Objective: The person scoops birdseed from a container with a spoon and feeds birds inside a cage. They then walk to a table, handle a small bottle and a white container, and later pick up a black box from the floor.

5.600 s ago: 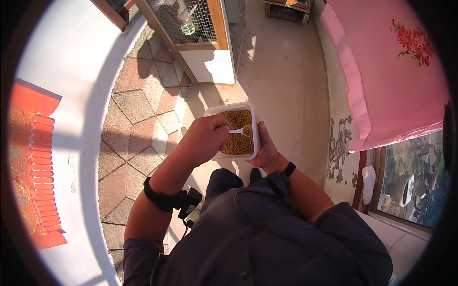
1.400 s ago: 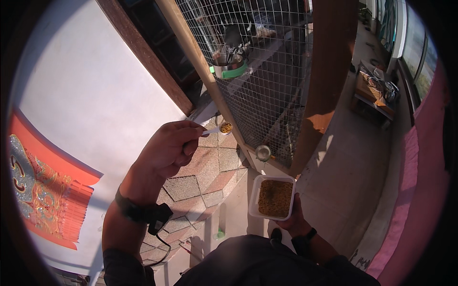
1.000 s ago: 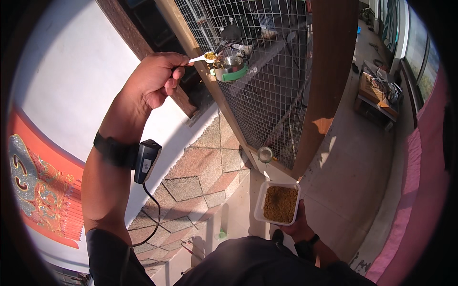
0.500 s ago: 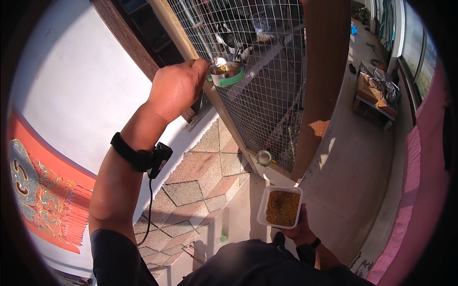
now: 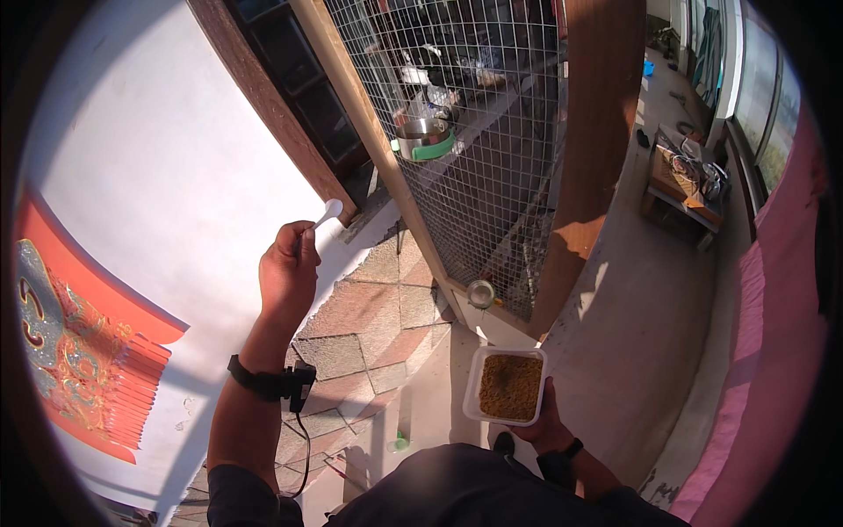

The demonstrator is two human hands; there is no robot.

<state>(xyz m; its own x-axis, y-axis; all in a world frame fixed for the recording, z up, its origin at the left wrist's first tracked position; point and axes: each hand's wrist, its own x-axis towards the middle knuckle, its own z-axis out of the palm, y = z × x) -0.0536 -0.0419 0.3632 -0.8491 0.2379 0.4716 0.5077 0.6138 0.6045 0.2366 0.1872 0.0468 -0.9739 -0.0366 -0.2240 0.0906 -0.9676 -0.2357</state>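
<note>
Closed around a white plastic spoon (image 5: 327,213), my left hand (image 5: 290,268) is raised in front of the white wall. The spoon's bowl points up and to the right; its contents are too small to make out. My right hand (image 5: 544,425) supports a white square plastic tub (image 5: 470,393) from its lower right side. Brown granules (image 5: 511,386) fill much of the tub, with a shallow dip in them. Above and to the right of the spoon, a steel bowl (image 5: 423,133) sits in a green holder (image 5: 434,149) on the wire mesh (image 5: 492,167).
A wooden frame (image 5: 590,176) borders the mesh; behind it is a black-and-white shape I cannot make out. Low on the frame hangs a small round clear container (image 5: 480,294). A cluttered small table (image 5: 685,180) stands at right, near a pink cloth (image 5: 746,351). Patterned tiles (image 5: 378,299) cover the floor.
My left hand has drawn the spoon down and left, away from the steel bowl. The tub in my right hand appears slightly further left.
</note>
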